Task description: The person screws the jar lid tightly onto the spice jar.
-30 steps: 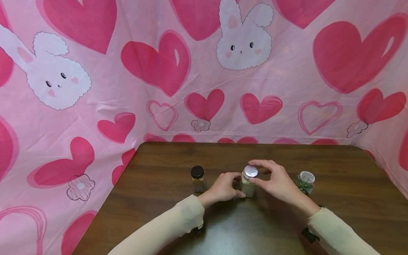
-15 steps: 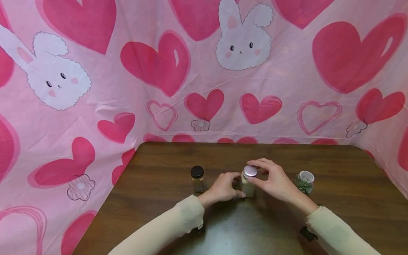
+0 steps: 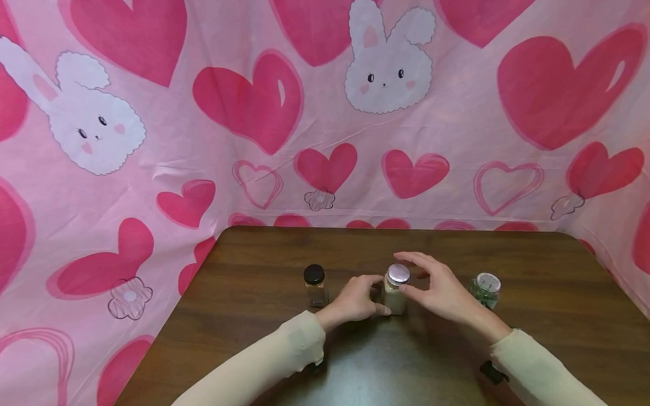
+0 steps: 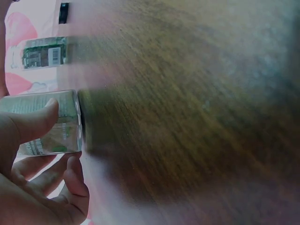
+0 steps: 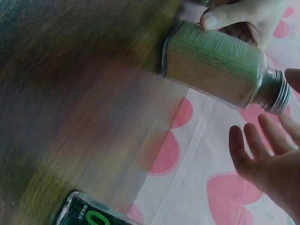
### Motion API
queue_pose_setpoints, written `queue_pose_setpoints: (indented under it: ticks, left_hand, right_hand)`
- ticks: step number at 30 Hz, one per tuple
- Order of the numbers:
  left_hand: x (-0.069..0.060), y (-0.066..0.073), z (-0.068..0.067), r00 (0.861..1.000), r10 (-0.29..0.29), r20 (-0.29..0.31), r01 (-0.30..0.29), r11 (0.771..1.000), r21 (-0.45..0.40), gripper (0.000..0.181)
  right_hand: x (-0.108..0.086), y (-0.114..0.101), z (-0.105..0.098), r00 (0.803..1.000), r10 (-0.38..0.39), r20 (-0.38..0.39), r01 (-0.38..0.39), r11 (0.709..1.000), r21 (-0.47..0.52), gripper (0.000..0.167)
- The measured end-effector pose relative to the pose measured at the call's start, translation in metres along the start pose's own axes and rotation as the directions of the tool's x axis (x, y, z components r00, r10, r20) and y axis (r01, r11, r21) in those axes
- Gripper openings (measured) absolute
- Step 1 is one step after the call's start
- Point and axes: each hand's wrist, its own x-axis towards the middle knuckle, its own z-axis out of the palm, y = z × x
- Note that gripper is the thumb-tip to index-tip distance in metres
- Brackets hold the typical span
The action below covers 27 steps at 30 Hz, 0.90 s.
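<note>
Pink cloth printed with hearts and rabbits hangs behind and to both sides of a brown wooden bench. Two pale sleeves reach in over it, the left sleeve and the right sleeve, each ending in a bare hand.

The left hand grips the middle bottle, thumb along its labelled front and fingers round its side. The right hand holds nothing firmly: its fingers are parted in a loose curve about the bottle's neck. Whether the thumb touches the rim cannot be told.

That bottle stands upright on the bench, between a black-topped jar on the left and a green-filled jar on the right, both clear of the hands.

Smallest is the bottle's silvery top, lid or seal, I cannot tell which.

Little has changed over the last half second: bottle, jars and left hand have kept their places, while the right thumb and forefinger look slightly wider apart. I judge that the left hand is steadying the bottle while the right has eased at the top.
</note>
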Motion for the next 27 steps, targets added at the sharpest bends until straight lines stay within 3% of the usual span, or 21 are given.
queue_pose_setpoints:
  ticks: [9, 27]
  left_hand:
    - [0.0012, -0.0011, 0.0010, 1.000, 0.001, -0.010, -0.001, 1.000, 0.011, 0.062]
    - [0.0007, -0.0032, 0.0030, 1.000, 0.007, 0.006, -0.007, 1.000, -0.016, 0.058]
  right_hand:
    - [0.0001, 0.0023, -0.0014, 0.998, -0.044, 0.040, 0.042, 0.998, 0.047, 0.053]
    - [-0.0021, 0.0019, 0.0017, 1.000, 0.018, 0.012, -0.019, 0.998, 0.066, 0.043]
